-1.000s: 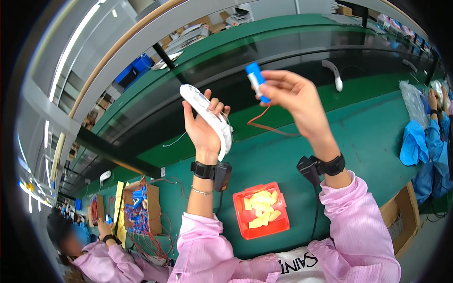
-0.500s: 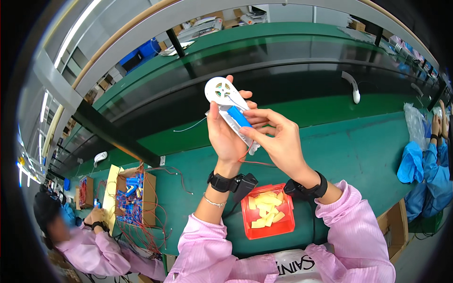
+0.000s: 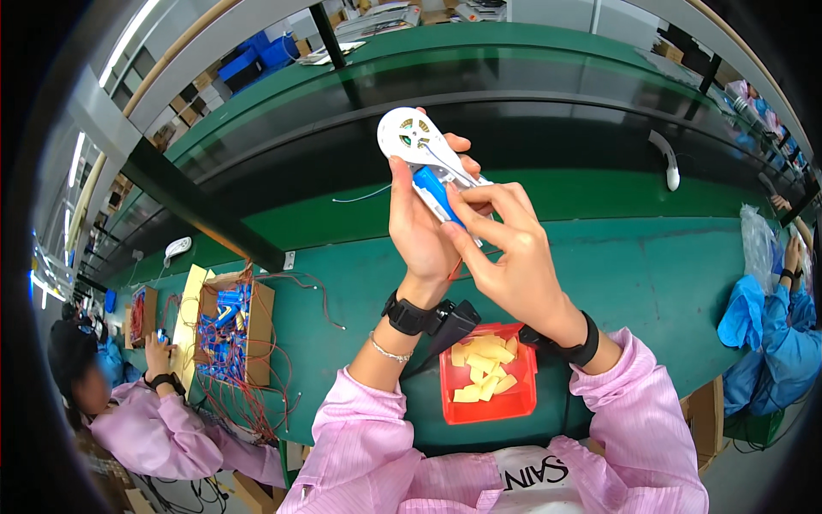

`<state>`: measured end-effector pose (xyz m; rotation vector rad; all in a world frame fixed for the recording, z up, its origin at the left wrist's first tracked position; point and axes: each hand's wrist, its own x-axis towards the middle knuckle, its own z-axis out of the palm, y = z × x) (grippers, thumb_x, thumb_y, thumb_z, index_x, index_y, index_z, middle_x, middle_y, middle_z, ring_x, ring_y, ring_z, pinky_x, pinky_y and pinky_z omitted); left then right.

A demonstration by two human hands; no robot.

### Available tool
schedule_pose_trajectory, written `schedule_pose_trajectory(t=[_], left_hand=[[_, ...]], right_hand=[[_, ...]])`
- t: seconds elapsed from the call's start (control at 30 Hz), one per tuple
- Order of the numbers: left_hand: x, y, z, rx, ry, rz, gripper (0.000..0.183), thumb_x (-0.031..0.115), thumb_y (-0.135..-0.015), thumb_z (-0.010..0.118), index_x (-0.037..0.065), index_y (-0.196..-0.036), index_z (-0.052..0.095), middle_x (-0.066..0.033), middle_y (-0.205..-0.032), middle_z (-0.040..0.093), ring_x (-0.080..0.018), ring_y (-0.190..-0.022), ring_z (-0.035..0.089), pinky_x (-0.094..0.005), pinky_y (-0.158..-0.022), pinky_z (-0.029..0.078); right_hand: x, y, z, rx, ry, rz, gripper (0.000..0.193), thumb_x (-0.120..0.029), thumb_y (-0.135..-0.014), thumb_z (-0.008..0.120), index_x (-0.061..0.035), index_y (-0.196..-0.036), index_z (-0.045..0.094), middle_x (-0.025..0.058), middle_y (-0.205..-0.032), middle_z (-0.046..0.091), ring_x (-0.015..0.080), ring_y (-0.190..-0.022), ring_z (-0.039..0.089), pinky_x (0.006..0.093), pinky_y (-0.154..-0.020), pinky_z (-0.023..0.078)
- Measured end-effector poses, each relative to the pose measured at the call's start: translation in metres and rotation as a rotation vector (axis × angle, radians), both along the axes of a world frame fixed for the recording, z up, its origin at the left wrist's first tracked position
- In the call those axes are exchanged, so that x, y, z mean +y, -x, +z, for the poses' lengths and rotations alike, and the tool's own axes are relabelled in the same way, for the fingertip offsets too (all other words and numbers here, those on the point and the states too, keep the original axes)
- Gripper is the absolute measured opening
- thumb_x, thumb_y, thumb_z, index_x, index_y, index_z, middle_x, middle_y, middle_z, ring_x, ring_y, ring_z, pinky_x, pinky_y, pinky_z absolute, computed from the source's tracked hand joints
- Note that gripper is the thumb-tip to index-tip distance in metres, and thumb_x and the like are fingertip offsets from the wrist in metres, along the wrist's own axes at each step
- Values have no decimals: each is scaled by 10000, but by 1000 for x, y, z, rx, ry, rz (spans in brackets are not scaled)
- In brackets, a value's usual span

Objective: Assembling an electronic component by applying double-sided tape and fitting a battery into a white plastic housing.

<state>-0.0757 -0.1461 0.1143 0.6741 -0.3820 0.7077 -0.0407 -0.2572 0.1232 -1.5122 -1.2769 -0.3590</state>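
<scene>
My left hand (image 3: 422,231) is closed around a white plastic housing (image 3: 396,131) with a round, slotted head and a narrower body. A blue cylindrical battery (image 3: 437,195) lies lengthwise along the open body of the housing. The thumb and fingers of my right hand (image 3: 509,244) pinch the battery at its lower end. A thin pale wire (image 3: 363,199) sticks out to the left of the housing, and a reddish wire (image 3: 455,267) hangs beneath it by my left wrist. My fingers partly hide the lower end of the housing.
Below my hands stands a red tray (image 3: 488,413) of pale yellow pieces. A cardboard box (image 3: 260,330) of blue batteries with red wires sits left, near a co-worker in pink (image 3: 141,428). A dark conveyor (image 3: 548,146) runs behind, carrying a white curved part (image 3: 671,176). Another person's blue sleeve (image 3: 783,334) is at right.
The housing and both hands have risen slightly in view. The battery sits lower along the housing's body, and my right fingers have shifted on it. The view itself has moved a little.
</scene>
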Motion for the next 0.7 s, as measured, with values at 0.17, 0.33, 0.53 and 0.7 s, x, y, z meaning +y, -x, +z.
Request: schedule_pose_trajectory(t=[0.17, 0.33, 0.53, 0.7], left_hand=[[-6, 3, 9, 154, -138, 114, 585, 507, -1044, 221, 152, -1509, 201, -127, -1285, 500, -226, -1107, 533, -384, -954, 470], [-16, -1, 8, 128, -221, 120, 594, 492, -1044, 236, 180, -1534, 108, -133, -1371, 446, -301, -1206, 512, -458, -1019, 444], [-22, 2, 14, 23, -235, 121, 594, 460, -1046, 296, 147, -1526, 139, -146, -1372, 464, -323, -1234, 505, -469, -1049, 412], [11, 12, 28, 609, -568, 424, 438, 285, -955, 619, 2, -1272, 509, -86, -1055, 660, -133, -924, 628, -250, -726, 495]], right_hand=[[3, -2, -1, 123, -92, -21, 351, -43, -796, 723, 26, -1133, 653, 152, -1038, 632, 330, -948, 608, 406, -866, 486], [1, -9, -3, 31, -174, -83, 340, -10, -773, 722, 28, -1099, 637, 163, -1020, 639, 347, -944, 610, 412, -844, 495], [-3, -9, 5, -21, -213, -55, 332, 12, -739, 731, 23, -1064, 669, 122, -966, 650, 297, -872, 614, 372, -774, 511], [-12, -50, 6, -157, -157, -30, 333, 0, -736, 737, 8, -1064, 686, 107, -940, 658, 278, -867, 613, 361, -754, 512]])
